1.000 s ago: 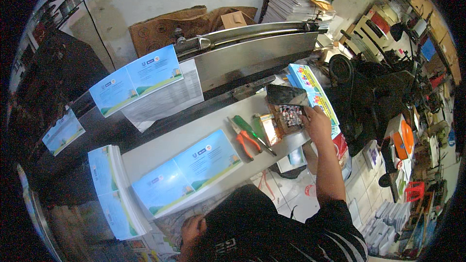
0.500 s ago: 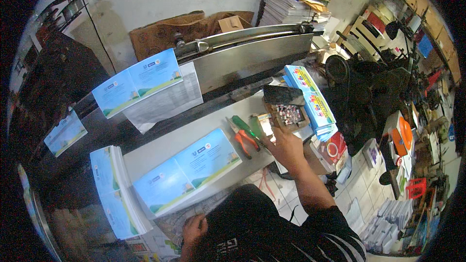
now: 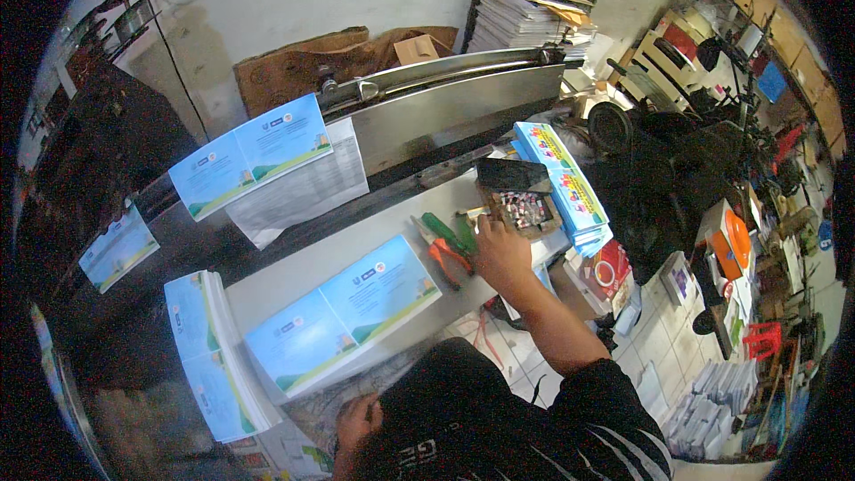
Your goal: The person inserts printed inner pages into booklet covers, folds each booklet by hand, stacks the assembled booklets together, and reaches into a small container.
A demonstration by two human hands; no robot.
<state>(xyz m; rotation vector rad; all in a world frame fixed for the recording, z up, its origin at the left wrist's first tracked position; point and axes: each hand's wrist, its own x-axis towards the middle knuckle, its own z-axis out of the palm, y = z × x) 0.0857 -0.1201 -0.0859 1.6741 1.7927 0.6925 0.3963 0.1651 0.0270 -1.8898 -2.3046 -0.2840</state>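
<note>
My right hand (image 3: 504, 255) reaches over the pale work surface (image 3: 396, 214), fingers bent together at the near edge of a small open box (image 3: 532, 211) of little red-and-white pieces. What the fingertips hold, if anything, is hidden. A flat black object (image 3: 513, 175) lies across the box's far side. Just left of that hand are pliers with orange-red handles (image 3: 450, 260) and a green-handled tool (image 3: 438, 228). Low in the picture, my left hand (image 3: 359, 420) rests by my dark clothing with curled fingers, their inside hidden. Blue printed sheets (image 3: 347, 307) lie between the hands.
A stack of blue printed sheets (image 3: 209, 356) stands at left, and another printed stack (image 3: 565, 187) beyond the box. One blue sheet (image 3: 254, 156) leans on the metal machine bar (image 3: 454, 107) behind. Boxes (image 3: 592, 281) sit below right, over a tiled floor (image 3: 655, 338).
My right hand has drawn its fingers together near the box. The bright white patch beside its fingertips no longer shows. The view has shifted slightly; my left hand stays put.
</note>
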